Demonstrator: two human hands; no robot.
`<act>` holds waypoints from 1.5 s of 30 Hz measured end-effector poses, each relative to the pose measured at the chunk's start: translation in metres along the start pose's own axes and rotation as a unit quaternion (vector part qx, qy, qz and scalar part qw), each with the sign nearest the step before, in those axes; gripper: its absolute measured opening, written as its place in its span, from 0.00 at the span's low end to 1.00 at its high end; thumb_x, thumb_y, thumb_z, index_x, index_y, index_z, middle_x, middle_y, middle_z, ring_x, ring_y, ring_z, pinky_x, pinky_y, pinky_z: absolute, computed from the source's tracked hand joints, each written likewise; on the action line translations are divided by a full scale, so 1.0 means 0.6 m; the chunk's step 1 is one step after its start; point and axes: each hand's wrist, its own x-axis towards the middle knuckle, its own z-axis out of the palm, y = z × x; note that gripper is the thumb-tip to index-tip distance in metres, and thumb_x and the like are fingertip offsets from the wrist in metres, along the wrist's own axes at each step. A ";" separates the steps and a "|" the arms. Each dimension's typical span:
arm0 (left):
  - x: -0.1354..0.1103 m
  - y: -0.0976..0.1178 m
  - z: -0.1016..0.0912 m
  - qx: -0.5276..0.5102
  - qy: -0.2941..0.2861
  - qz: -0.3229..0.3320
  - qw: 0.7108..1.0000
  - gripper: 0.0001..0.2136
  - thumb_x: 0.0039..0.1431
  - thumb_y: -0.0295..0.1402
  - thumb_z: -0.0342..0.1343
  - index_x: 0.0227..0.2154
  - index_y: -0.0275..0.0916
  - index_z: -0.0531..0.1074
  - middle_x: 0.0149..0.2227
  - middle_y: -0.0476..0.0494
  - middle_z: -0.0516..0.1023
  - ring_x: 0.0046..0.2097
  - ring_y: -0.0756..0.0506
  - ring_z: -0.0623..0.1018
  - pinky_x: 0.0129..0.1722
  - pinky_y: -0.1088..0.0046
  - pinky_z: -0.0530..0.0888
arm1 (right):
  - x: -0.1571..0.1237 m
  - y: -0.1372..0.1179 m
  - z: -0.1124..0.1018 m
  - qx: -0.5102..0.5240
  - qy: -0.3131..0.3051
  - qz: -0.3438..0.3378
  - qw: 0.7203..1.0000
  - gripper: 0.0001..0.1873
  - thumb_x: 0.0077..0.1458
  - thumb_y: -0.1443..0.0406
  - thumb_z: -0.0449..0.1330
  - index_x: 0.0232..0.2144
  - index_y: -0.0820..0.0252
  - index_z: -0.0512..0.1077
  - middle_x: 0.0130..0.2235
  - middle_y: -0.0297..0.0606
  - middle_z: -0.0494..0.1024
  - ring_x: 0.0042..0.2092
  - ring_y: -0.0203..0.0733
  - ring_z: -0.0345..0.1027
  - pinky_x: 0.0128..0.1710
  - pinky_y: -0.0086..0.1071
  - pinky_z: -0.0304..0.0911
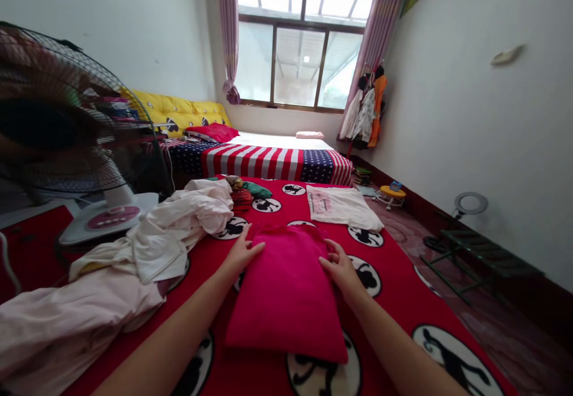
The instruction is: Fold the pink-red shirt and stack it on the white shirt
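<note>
Left grip and right grip lie either side of a folded pink cloth, which blocks passage between them. Left of left grip: crumpled white sheet, electric fan behind. Ahead of right grip: white shirt. Right of it: passable red bedspread.

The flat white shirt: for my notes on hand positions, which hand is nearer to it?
Right. The right hand rests on the edge of the pink cloth, just below the white shirt; the left hand is farther away, on the cloth's opposite edge.
</note>
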 end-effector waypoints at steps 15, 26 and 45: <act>0.045 -0.001 0.010 0.099 0.044 0.057 0.992 0.19 0.42 0.29 0.61 0.42 0.34 0.77 0.43 0.38 0.80 0.48 0.38 0.76 0.51 0.62 0.69 | 0.060 0.001 -0.003 -0.242 0.028 -0.120 0.962 0.19 0.45 0.67 0.59 0.43 0.59 0.75 0.42 0.40 0.78 0.43 0.45 0.70 0.47 0.38 0.64; 0.012 -0.026 0.034 0.215 0.099 0.172 0.956 0.09 0.46 0.22 0.55 0.32 0.37 0.71 0.35 0.44 0.76 0.41 0.43 0.75 0.47 0.64 0.69 | 0.108 -0.083 0.140 -0.367 -0.093 -0.330 0.865 0.18 0.46 0.77 0.58 0.37 0.55 0.76 0.42 0.35 0.75 0.48 0.39 0.66 0.51 0.29 0.59; 0.006 -0.024 0.031 0.205 0.096 0.217 0.949 0.11 0.53 0.18 0.49 0.31 0.39 0.72 0.35 0.43 0.77 0.41 0.44 0.76 0.45 0.68 0.70 | 0.197 -0.100 0.216 -0.369 -0.299 -0.258 0.841 0.09 0.49 0.63 0.63 0.33 0.61 0.77 0.30 0.33 0.79 0.31 0.36 0.70 0.29 0.25 0.60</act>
